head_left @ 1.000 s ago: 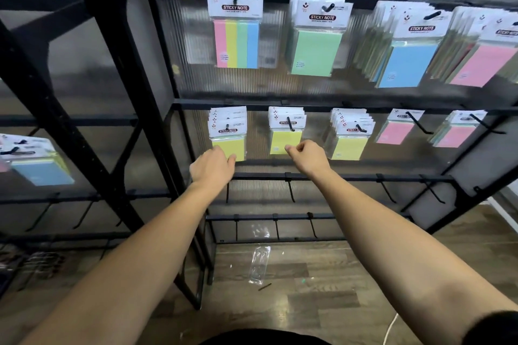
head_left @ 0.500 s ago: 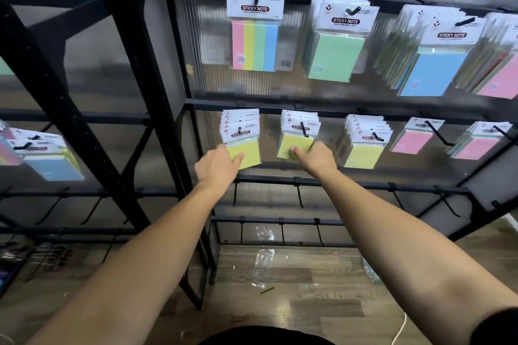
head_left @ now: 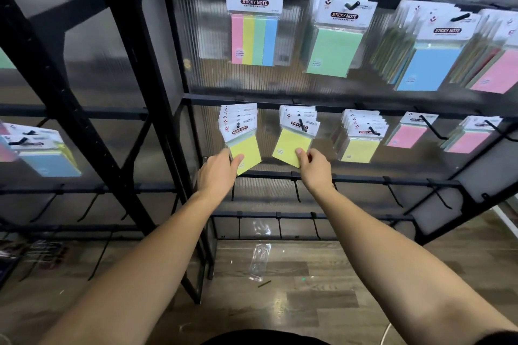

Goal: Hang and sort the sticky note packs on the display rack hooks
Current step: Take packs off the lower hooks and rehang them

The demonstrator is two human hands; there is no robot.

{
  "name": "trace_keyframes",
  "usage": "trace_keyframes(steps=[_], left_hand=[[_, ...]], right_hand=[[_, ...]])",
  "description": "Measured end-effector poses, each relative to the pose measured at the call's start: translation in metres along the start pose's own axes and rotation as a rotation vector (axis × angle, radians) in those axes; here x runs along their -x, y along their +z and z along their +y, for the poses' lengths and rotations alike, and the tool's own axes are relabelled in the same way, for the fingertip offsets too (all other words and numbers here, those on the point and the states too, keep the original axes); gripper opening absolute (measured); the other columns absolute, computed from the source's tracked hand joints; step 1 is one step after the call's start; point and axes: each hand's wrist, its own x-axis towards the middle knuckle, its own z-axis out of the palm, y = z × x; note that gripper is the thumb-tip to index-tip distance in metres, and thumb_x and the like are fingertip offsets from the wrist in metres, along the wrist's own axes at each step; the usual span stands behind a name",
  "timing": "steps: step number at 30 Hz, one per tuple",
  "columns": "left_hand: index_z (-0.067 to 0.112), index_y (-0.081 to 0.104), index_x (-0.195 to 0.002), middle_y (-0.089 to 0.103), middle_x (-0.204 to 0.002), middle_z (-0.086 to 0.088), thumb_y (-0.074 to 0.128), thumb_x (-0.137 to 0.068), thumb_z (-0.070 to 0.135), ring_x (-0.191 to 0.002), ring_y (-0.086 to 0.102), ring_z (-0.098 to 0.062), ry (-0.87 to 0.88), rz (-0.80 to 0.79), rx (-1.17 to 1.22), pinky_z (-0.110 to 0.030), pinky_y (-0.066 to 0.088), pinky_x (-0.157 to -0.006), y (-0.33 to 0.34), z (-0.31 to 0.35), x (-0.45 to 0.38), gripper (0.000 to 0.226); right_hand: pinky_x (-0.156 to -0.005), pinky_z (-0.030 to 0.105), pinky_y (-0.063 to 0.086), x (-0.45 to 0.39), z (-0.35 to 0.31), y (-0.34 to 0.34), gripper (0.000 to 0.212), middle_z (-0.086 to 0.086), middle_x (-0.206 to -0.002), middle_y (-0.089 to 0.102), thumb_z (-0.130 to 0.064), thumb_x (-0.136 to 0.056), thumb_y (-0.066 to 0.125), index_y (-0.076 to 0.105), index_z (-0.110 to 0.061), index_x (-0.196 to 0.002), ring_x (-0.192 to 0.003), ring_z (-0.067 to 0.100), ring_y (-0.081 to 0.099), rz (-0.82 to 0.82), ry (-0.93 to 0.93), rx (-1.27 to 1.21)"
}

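Note:
A black display rack (head_left: pixel 179 98) holds sticky note packs on hooks. On the middle rail hang three stacks of yellow packs. My left hand (head_left: pixel 217 172) pinches the lower edge of the left yellow stack (head_left: pixel 243 148), which hangs on its hook. My right hand (head_left: pixel 315 166) grips the lower right corner of the second yellow stack (head_left: pixel 291 147), tilted on its hook. The third yellow stack (head_left: pixel 360 145) hangs untouched to the right. Two pink packs (head_left: pixel 406 136) (head_left: pixel 468 141) hang further right.
The top rail carries a striped multicolour pack (head_left: pixel 254 39), a green stack (head_left: pixel 333 47), a blue stack (head_left: pixel 426 67) and a pink stack (head_left: pixel 496 73). Empty hooks (head_left: pixel 295 190) line the lower rails. A clear plastic wrapper (head_left: pixel 259 262) lies on the wood floor. Blue packs (head_left: pixel 47 162) hang far left.
Both hands have risen from below the yellow stacks and closed on their lower edges. The view has shifted so the rack sits further right.

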Motion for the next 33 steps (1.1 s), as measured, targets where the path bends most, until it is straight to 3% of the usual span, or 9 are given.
trace_keyframes(steps=[5,9,12,16,20,33], left_hand=[[0.016,0.047,-0.081,0.068,-0.086,-0.007,0.037,-0.102,0.048,-0.08,0.06,-0.034,0.037,-0.002,0.07,-0.043,0.051,-0.069,-0.007,-0.003,0.017,0.04],[0.016,0.042,-0.076,0.061,-0.076,-0.003,0.037,-0.103,0.045,-0.074,0.056,-0.032,0.104,0.03,0.136,-0.04,0.042,-0.061,-0.018,-0.001,0.037,0.04],[0.018,0.04,-0.072,0.056,-0.069,0.001,0.039,-0.102,0.045,-0.067,0.054,-0.026,0.156,0.006,0.181,-0.039,0.043,-0.061,-0.024,0.007,0.051,0.041],[0.024,0.034,-0.067,0.047,-0.061,0.007,0.043,-0.102,0.044,-0.06,0.045,-0.017,0.25,-0.031,0.214,-0.035,0.033,-0.057,-0.025,0.025,0.058,0.041],[0.031,0.034,-0.069,0.048,-0.065,0.011,0.044,-0.102,0.041,-0.059,0.044,-0.005,0.346,-0.094,0.241,-0.03,0.029,-0.053,-0.018,0.053,0.058,0.036],[0.025,0.036,-0.072,0.045,-0.062,0.003,0.039,-0.103,0.041,-0.057,0.044,-0.012,0.61,-0.221,0.271,-0.031,0.029,-0.05,0.021,0.178,0.052,0.035]], right_hand=[[-0.057,0.034,0.034,0.023,0.001,-0.004,0.042,0.001,-0.073,0.055,-0.04,-0.106,0.037,0.051,-0.009,-0.082,-0.065,0.014,0.047,0.097,-0.02,-0.015],[-0.055,0.029,0.034,0.042,0.004,-0.016,0.04,-0.002,-0.067,0.051,-0.037,-0.106,0.039,0.046,-0.015,-0.073,-0.061,0.012,0.044,0.145,-0.064,-0.014],[-0.056,0.028,0.033,0.059,0.004,-0.027,0.041,-0.004,-0.061,0.045,-0.035,-0.106,0.042,0.04,-0.019,-0.068,-0.057,0.01,0.039,0.157,-0.098,-0.042],[-0.051,0.02,0.028,0.078,0.004,-0.051,0.042,-0.008,-0.059,0.036,-0.032,-0.105,0.044,0.037,-0.023,-0.065,-0.054,0.006,0.034,0.194,-0.151,-0.11],[-0.053,0.024,0.025,0.089,0.014,-0.084,0.041,-0.007,-0.06,0.031,-0.032,-0.105,0.044,0.035,-0.018,-0.067,-0.056,0.009,0.028,0.273,-0.168,-0.095],[-0.057,0.022,0.028,0.086,0.062,-0.198,0.038,-0.007,-0.062,0.035,-0.032,-0.106,0.043,0.042,-0.015,-0.072,-0.061,0.008,0.03,0.519,-0.099,-0.104]])
